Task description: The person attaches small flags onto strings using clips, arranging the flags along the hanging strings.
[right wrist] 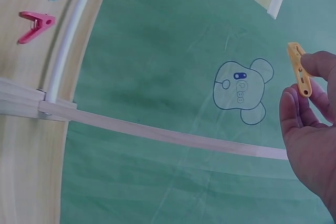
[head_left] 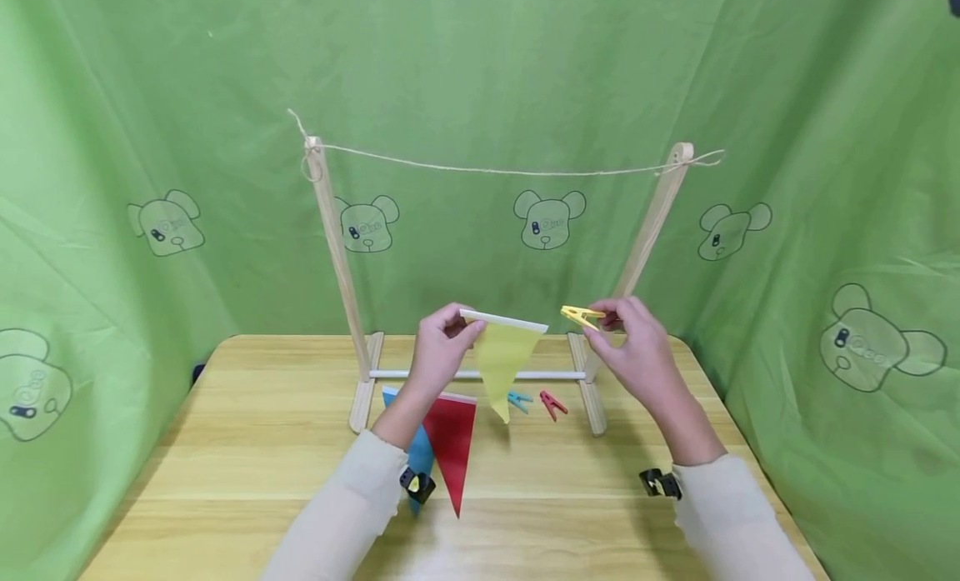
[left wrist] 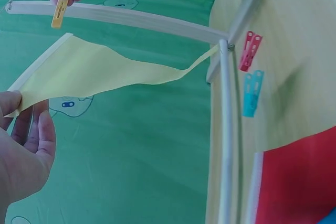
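A yellow triangular pennant [head_left: 504, 360] with a white top strip hangs from my left hand [head_left: 442, 348], which pinches its left top corner between thumb and fingers. In the left wrist view the pennant [left wrist: 105, 72] stretches away from the thumb, its tip curling. My right hand [head_left: 637, 348] holds a yellow clothespin [head_left: 581, 316] by its handle end, just right of the pennant and apart from it. The right wrist view shows that clothespin [right wrist: 299, 69] between thumb and fingers. Above both hands a string [head_left: 487, 171] runs between two wooden posts.
On the table [head_left: 247, 464] lie a red pennant [head_left: 453, 439] overlapping a blue pennant [head_left: 422, 452], below my left forearm. A blue clothespin [head_left: 519, 401] and a red clothespin [head_left: 552, 404] lie near the frame's white crossbar [head_left: 547, 375]. Wooden posts [head_left: 337, 247] stand either side.
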A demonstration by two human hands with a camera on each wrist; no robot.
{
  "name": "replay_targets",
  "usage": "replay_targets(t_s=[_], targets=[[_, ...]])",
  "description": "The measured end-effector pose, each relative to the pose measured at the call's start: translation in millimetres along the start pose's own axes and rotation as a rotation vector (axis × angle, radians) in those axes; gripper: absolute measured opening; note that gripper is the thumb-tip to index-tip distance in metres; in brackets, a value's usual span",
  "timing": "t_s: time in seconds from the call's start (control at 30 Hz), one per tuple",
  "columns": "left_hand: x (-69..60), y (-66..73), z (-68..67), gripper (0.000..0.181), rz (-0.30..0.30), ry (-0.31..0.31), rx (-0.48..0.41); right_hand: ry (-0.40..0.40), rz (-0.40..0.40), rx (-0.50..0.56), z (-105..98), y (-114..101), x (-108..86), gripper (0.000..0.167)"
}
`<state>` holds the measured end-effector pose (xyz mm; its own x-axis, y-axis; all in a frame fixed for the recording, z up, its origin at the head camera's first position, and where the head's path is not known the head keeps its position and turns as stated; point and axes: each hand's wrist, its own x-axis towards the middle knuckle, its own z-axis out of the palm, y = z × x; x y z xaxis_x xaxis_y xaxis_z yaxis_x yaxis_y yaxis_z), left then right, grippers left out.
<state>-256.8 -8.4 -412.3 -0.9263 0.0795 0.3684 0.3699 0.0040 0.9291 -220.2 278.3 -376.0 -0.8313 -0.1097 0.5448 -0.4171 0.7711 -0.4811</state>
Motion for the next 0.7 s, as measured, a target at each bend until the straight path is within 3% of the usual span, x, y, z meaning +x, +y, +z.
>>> replay_targets(t_s=[0.37,0.7], targets=[[17.5,8.3,8.0,0.011,0.004,-0.008,-0.024,0.018,-0.049,0.017,-10,-6,11.3,0.035],[29.0,11.8,14.0,0.009,0.027,0.001,0.009,0.051,-0.066,-0.009,-20,-11,19.2,0.033]])
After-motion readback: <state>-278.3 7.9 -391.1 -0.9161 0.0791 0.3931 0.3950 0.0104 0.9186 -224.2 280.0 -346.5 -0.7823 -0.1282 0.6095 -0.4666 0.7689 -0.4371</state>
